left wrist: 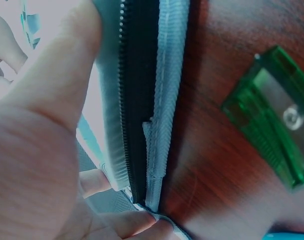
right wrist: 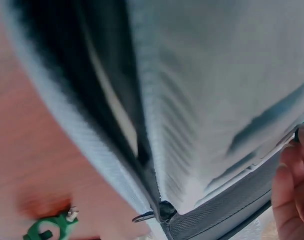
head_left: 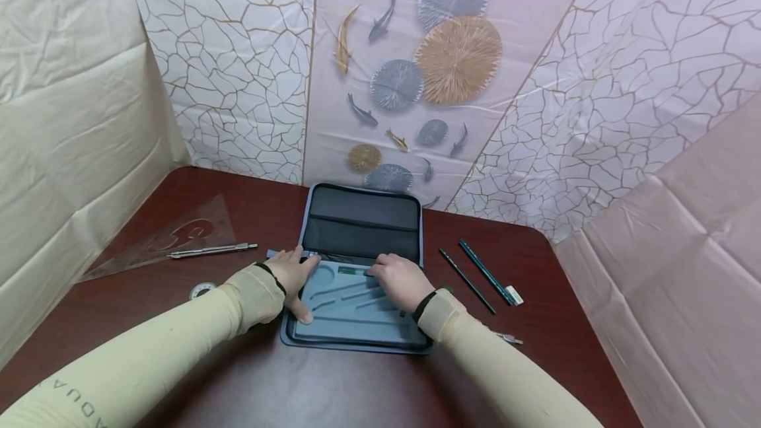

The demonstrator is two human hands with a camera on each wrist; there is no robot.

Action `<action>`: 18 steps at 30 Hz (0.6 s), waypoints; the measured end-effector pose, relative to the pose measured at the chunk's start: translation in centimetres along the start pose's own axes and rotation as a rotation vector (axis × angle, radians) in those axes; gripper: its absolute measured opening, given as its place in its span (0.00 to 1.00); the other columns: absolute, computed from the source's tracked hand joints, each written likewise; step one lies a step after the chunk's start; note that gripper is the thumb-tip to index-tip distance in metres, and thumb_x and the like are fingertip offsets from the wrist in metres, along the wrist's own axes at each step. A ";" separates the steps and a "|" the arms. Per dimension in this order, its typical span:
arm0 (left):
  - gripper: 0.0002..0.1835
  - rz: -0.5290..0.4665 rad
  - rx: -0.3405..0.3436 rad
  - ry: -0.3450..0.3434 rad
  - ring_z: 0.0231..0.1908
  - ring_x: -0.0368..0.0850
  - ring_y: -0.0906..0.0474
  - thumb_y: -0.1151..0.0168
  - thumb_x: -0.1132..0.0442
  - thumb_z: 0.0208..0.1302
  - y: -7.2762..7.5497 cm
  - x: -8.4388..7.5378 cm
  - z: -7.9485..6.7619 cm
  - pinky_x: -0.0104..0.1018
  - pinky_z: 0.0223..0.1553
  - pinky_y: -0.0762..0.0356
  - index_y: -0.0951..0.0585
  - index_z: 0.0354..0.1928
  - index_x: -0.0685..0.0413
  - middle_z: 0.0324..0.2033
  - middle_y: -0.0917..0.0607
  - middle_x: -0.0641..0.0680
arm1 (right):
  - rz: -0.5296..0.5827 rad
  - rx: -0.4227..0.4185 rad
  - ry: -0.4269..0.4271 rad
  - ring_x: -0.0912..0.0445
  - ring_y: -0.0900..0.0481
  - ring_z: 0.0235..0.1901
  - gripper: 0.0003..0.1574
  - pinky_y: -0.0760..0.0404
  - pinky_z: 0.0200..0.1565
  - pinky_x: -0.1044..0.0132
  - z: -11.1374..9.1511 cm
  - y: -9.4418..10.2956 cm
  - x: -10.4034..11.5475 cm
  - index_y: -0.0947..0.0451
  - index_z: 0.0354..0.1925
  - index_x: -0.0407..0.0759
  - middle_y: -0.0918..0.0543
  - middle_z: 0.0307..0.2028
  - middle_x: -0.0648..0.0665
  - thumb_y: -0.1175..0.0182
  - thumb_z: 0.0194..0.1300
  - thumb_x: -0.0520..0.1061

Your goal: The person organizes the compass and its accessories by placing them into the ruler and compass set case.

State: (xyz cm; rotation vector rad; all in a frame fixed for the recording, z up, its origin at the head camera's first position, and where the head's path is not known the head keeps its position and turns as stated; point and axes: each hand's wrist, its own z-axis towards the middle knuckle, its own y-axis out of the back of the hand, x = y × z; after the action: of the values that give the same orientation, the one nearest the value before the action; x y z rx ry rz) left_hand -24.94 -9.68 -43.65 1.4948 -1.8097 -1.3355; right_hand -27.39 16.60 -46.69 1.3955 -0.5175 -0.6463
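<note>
Nearest the camera, a pale left sleeve (head_left: 119, 362) and right sleeve (head_left: 511, 382) reach across the desk (head_left: 571, 362) towards a grey-blue tray (head_left: 357, 329) lying in an open zip case (head_left: 357, 349). A green piece (head_left: 347, 270) lies at the tray's far edge. The right hand (head_left: 402, 284) has its fingers curled at that piece's right end; I cannot tell whether its grip is closed on it. The left hand (head_left: 291, 279) is spread, fingers at the far left corner, thumb extended over the tray's left side. The case's lid (head_left: 364, 207) stands raised behind. Just left of the case, in the left wrist view, lies a green sharpener (left wrist: 279, 120). Right of the case lie two pencils (head_left: 487, 273), an eraser (head_left: 514, 294) touching or just beside one's near end. Farther left are a metal compass (head_left: 212, 250) and clear set square (head_left: 205, 213). Patterned cloth (head_left: 255, 51) hangs behind.
</note>
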 end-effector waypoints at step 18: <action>0.63 -0.019 -0.012 -0.007 0.70 0.67 0.53 0.24 0.37 0.42 0.0 0.0 -0.2 0.54 0.69 0.55 0.48 0.75 0.54 0.71 0.52 0.73 | 0.046 0.040 0.010 0.56 0.25 0.42 0.19 0.22 0.40 0.64 -0.5 0.3 -0.2 0.17 0.53 0.48 0.23 0.43 0.47 0.43 0.67 0.34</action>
State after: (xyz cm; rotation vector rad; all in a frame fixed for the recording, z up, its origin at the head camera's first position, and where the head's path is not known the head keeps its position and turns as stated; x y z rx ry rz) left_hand -24.82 -9.77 -43.59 1.5070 -1.7929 -1.3593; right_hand -27.14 17.11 -46.42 1.4194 -0.5555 -0.5938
